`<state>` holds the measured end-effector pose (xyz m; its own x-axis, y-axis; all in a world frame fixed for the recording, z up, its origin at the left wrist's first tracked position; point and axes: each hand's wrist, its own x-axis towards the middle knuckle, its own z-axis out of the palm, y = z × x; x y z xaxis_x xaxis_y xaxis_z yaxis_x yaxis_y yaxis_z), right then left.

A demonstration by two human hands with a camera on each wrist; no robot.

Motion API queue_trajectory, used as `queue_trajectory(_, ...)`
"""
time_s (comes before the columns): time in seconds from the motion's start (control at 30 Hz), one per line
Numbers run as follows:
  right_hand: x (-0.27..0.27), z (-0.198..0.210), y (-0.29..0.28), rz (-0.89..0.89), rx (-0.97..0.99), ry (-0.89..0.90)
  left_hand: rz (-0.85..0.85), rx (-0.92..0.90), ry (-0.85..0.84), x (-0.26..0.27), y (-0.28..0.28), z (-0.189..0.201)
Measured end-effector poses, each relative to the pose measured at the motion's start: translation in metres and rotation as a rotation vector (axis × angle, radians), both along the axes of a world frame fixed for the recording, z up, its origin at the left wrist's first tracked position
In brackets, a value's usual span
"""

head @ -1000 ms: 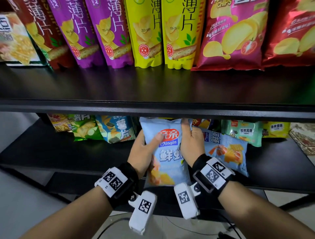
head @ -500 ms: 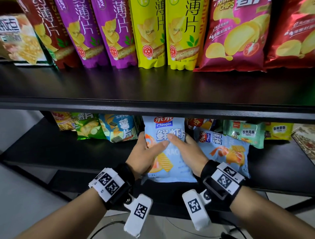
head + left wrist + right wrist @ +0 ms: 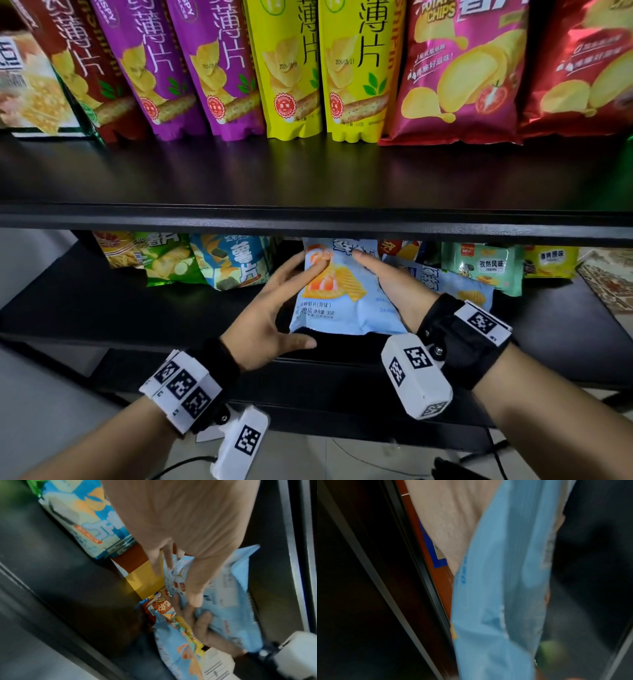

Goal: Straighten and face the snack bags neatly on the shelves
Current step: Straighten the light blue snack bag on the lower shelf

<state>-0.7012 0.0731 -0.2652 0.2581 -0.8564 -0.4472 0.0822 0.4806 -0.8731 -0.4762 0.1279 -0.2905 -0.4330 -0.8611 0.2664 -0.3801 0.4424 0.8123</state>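
A light blue shrimp-chip bag (image 3: pixel 342 308) leans back on the lower shelf (image 3: pixel 102 308), its top hidden under the upper shelf's edge (image 3: pixel 308 222). My left hand (image 3: pixel 284 294) has straight, spread fingers that touch the bag's left edge, and the thumb lies off below the bag's corner. My right hand (image 3: pixel 387 277) holds the bag's right side, one digit across the front. In the left wrist view, fingers of the right hand (image 3: pixel 200 623) curl behind the bag (image 3: pixel 231 601), next to my left hand (image 3: pixel 180 527). The right wrist view shows blurred blue bag (image 3: pixel 496 588) against my palm (image 3: pixel 450 520).
Purple (image 3: pixel 164 68), yellow (image 3: pixel 291 68) and red chip bags (image 3: pixel 462 75) stand upright on the upper shelf. On the lower shelf are a green bag (image 3: pixel 168 260), a blue chip bag (image 3: pixel 236 263), a second light blue bag (image 3: pixel 445 284), a green pack (image 3: pixel 483 267) and a yellow pack (image 3: pixel 551 262).
The light blue bag has gone back and up under the upper shelf, from held forward to leaning on the lower shelf. My left hand's fingers have straightened and its thumb has come off the bag.
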Motion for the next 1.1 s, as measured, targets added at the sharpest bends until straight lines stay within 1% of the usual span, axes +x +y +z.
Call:
queue_trajectory(0.07, 0.001, 0.004, 0.004, 0.074, 0.045, -0.049, 0.066, -0.211, -0.127, -0.001, -0.002, -0.001)
queue_trajectory(0.1, 0.002, 0.003, 0.006, 0.108, 0.054, -0.082, 0.069, -0.279, -0.139, -0.005, -0.003, 0.001)
queue_trajectory(0.2, 0.003, 0.001, 0.012, 0.171, 0.059, -0.133, 0.026, -0.331, -0.027, -0.018, -0.004, 0.006)
queue_trajectory(0.27, 0.000, 0.002, 0.014, 0.243, 0.072, -0.163, 0.045, -0.315, 0.066, -0.021, -0.004, 0.006)
queue_trajectory(0.3, -0.003, 0.005, 0.016, 0.304, 0.078, -0.166, 0.072, -0.274, 0.119, -0.021, -0.003, 0.006)
queue_trajectory(0.37, -0.008, 0.011, 0.021, 0.441, 0.090, -0.154, 0.144, -0.132, 0.251, -0.020, -0.001, 0.005)
queue_trajectory(0.43, -0.014, 0.009, 0.023, 0.502, 0.082, -0.091, 0.187, -0.028, 0.352, -0.018, -0.001, 0.008)
queue_trajectory(0.5, -0.021, 0.005, 0.023, 0.547, 0.064, -0.043, 0.197, -0.019, 0.383, -0.017, -0.004, 0.012)
queue_trajectory(0.6, -0.027, 0.006, 0.025, 0.625, 0.044, -0.150, 0.199, 0.000, 0.407, -0.019, -0.006, 0.019)
queue_trajectory(0.67, -0.026, 0.007, 0.028, 0.641, 0.002, -0.164, 0.207, 0.041, 0.419, -0.022, -0.006, 0.021)
queue_trajectory(0.8, -0.022, 0.002, 0.029, 0.597, -0.051, -0.074, 0.207, 0.119, 0.489, -0.026, -0.008, 0.016)
queue_trajectory(0.87, -0.019, 0.002, 0.031, 0.555, -0.053, -0.046, 0.210, 0.112, 0.464, -0.027, -0.008, 0.016)
queue_trajectory(0.93, -0.016, 0.001, 0.032, 0.484, -0.027, -0.039, 0.245, 0.058, 0.404, -0.027, -0.006, 0.018)
queue_trajectory(0.97, -0.016, 0.001, 0.031, 0.455, -0.001, -0.064, 0.269, 0.001, 0.359, -0.026, -0.006, 0.019)
queue_trajectory(1.03, -0.016, 0.003, 0.031, 0.401, 0.077, -0.195, 0.336, -0.104, 0.257, -0.027, -0.004, 0.018)
queue_trajectory(1.1, -0.015, -0.001, 0.028, 0.409, 0.063, -0.302, 0.373, -0.168, 0.179, -0.031, -0.002, 0.017)
